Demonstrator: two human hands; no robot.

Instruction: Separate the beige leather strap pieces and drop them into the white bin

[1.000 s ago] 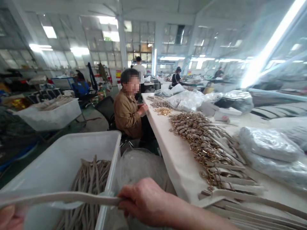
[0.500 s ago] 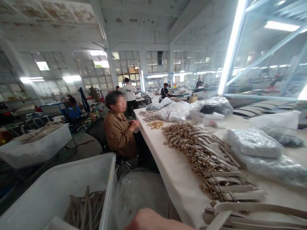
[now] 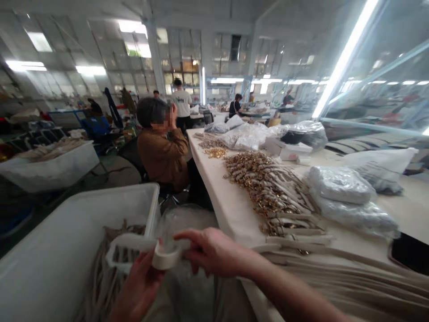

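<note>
A pale cream strap (image 3: 166,260), bent into a curve, is held in front of me near the table's left edge. My left hand (image 3: 142,279) is closed around it from below left, with fingers wrapped on its side. My right hand (image 3: 211,250) reaches in from the right, its fingers pinching the other side of the strap, the index finger lying along its top. Motion blurs the fingertips. Behind my left hand, a whitish band-like piece (image 3: 132,243) crosses over the bin; its kind is unclear.
A white plastic bin (image 3: 110,201) with beige straps (image 3: 100,255) stands at left. The table (image 3: 223,197) bears straps with gold hardware (image 3: 268,188), long straps (image 3: 342,273), plastic-wrapped packs (image 3: 342,185) and a dark flat object (image 3: 410,252). A co-worker (image 3: 161,152) sits beyond the bin.
My left hand has come into view holding the strap, and my right hand has risen to meet it. The view has tilted downward. The co-worker has raised a hand to the face.
</note>
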